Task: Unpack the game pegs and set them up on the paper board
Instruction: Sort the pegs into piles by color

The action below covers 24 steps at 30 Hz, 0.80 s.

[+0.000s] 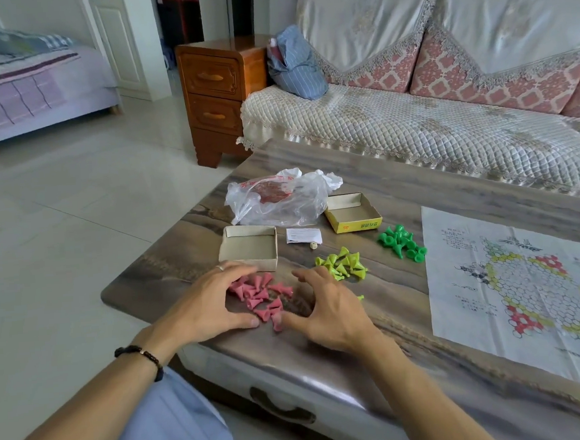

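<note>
Several pink pegs (261, 295) lie in a loose heap on the table (393, 192) near its front left corner. My left hand (207, 303) cups the heap from the left and my right hand (329, 308) from the right, fingers spread, both thumbs touching the pegs at the near side. A pile of yellow-green pegs (343, 266) lies just right of them, and a pile of dark green pegs (401, 241) farther right. The paper board (520, 289), printed with a hexagon pattern, is spread flat at the right.
An empty white box half (249, 248) sits behind the pink pegs, a yellow box half (353, 212) beyond. A crumpled plastic bag (280, 200), a small paper slip (303, 236) and a die (313, 246) lie between. A sofa (412, 122) stands behind the table.
</note>
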Available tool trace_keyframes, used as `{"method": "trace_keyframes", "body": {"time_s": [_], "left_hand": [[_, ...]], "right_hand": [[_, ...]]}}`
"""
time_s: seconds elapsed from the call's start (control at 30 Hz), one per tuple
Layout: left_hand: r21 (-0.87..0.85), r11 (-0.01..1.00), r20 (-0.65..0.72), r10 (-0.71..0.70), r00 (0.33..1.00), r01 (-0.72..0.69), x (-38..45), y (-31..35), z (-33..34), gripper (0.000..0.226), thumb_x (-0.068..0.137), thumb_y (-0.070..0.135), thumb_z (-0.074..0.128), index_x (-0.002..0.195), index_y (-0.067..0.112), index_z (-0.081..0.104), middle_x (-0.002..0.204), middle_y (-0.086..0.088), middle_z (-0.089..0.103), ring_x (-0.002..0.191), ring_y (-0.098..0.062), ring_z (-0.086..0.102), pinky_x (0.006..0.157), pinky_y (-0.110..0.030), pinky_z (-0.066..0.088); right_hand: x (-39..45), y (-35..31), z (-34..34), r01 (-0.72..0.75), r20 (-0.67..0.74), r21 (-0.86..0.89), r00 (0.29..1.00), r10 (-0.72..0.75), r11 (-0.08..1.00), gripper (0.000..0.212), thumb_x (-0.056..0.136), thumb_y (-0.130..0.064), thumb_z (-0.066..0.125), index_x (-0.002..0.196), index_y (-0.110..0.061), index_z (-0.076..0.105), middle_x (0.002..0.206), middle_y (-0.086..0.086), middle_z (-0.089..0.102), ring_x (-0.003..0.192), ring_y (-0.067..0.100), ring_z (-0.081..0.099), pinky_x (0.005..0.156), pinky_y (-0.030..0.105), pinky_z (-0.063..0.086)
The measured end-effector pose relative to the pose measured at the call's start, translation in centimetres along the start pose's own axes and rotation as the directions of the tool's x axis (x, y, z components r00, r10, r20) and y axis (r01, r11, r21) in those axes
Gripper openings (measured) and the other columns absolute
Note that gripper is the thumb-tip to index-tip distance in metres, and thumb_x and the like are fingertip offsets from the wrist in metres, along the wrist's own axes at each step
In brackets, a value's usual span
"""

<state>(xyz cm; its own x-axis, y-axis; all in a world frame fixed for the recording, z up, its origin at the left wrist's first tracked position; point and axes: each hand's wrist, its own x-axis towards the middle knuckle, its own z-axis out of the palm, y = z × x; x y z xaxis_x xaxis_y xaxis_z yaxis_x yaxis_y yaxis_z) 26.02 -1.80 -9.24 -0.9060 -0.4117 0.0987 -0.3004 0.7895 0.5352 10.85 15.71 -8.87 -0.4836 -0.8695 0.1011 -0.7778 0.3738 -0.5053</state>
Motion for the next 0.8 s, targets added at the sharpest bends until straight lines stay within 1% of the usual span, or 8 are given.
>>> {"method": "trace_keyframes", "body": {"time_s": [0.07,0.13,0.23,0.37,0.5,0.6,0.67,0.8], "left_hand": [[-0.019,1.000,0.018,0.002,1.000,-0.001,0.5,-0.4,0.2,0.087,0.067,0.053,0.081,0.143,0.038,0.040,0.145,0.018,0.039,0.129,-0.002,0.038,0.103,-0.023,0.032],[-0.036,0.999,0.043,0.020,0.999,-0.019,1.0,-0.7,0.3,0.087,0.070,0.050,0.081,0.144,0.039,0.038,0.144,0.018,0.040,0.128,0.000,0.038,0.105,-0.023,0.032],[-0.072,0.997,0.093,0.041,0.995,-0.034,1.6,-0.8,0.6,0.083,0.076,0.041,0.079,0.146,0.041,0.035,0.139,0.018,0.044,0.125,0.001,0.041,0.106,-0.022,0.034],[-0.137,0.990,0.043,0.038,0.998,-0.032,1.9,-1.4,1.4,0.076,0.081,0.030,0.076,0.145,0.041,0.037,0.144,0.016,0.046,0.131,-0.001,0.042,0.111,-0.027,0.034],[-0.144,0.989,-0.042,0.032,0.999,-0.038,1.7,-1.3,1.9,0.062,0.086,0.022,0.071,0.139,0.039,0.045,0.130,0.019,0.054,0.121,0.000,0.049,0.103,-0.023,0.039],[-0.151,0.988,-0.090,0.020,0.996,-0.033,1.8,-1.3,2.2,0.055,0.084,0.020,0.072,0.132,0.037,0.051,0.119,0.020,0.057,0.113,-0.001,0.054,0.099,-0.024,0.042],[-0.157,0.987,-0.117,0.026,0.993,-0.044,2.0,-1.3,2.3,0.053,0.082,0.018,0.073,0.128,0.035,0.053,0.116,0.017,0.059,0.109,-0.001,0.055,0.097,-0.024,0.043],[-0.139,0.986,-0.188,0.069,0.980,-0.096,2.1,-1.0,2.5,0.044,0.081,0.012,0.072,0.119,0.027,0.055,0.099,0.016,0.062,0.094,0.003,0.055,0.086,-0.013,0.038]], "right_hand": [[0.5,-0.2,0.5,0.077,0.023,-0.079,0.997,-0.076,0.994,0.095,0.060,-0.080,0.061,0.137,-0.031,0.039,0.122,-0.008,0.049,0.113,0.014,0.047,0.092,0.033,0.045],[1.2,-0.2,1.2,0.138,0.021,-0.136,0.990,-0.136,0.981,0.097,0.059,-0.081,0.062,0.138,-0.029,0.039,0.123,-0.007,0.050,0.112,0.015,0.044,0.095,0.030,0.041],[2.3,-0.2,1.9,0.182,-0.016,-0.188,0.982,-0.188,0.965,0.090,0.064,-0.079,0.059,0.136,-0.027,0.044,0.123,-0.007,0.053,0.106,0.016,0.045,0.095,0.030,0.041],[3.4,-0.3,2.6,0.211,-0.025,-0.216,0.975,-0.221,0.953,0.076,0.073,-0.073,0.050,0.133,-0.028,0.049,0.119,-0.006,0.057,0.099,0.018,0.047,0.089,0.029,0.042],[3.6,-0.1,3.2,0.199,-0.104,-0.166,0.970,-0.218,0.966,0.060,0.077,-0.062,0.051,0.126,-0.029,0.057,0.112,-0.007,0.060,0.095,0.018,0.050,0.086,0.030,0.044],[3.6,0.0,3.5,0.182,-0.139,-0.191,0.968,-0.210,0.965,0.053,0.078,-0.057,0.054,0.120,-0.025,0.058,0.107,-0.004,0.060,0.093,0.018,0.051,0.084,0.030,0.044],[3.5,-0.3,3.5,0.193,-0.143,-0.215,0.963,-0.227,0.957,0.052,0.079,-0.055,0.053,0.121,-0.024,0.056,0.107,-0.003,0.059,0.093,0.020,0.050,0.084,0.032,0.045],[3.5,-0.6,3.5,0.214,-0.108,-0.274,0.962,-0.251,0.937,0.047,0.085,-0.052,0.047,0.124,-0.026,0.054,0.110,-0.004,0.059,0.095,0.021,0.050,0.082,0.037,0.045]]}}
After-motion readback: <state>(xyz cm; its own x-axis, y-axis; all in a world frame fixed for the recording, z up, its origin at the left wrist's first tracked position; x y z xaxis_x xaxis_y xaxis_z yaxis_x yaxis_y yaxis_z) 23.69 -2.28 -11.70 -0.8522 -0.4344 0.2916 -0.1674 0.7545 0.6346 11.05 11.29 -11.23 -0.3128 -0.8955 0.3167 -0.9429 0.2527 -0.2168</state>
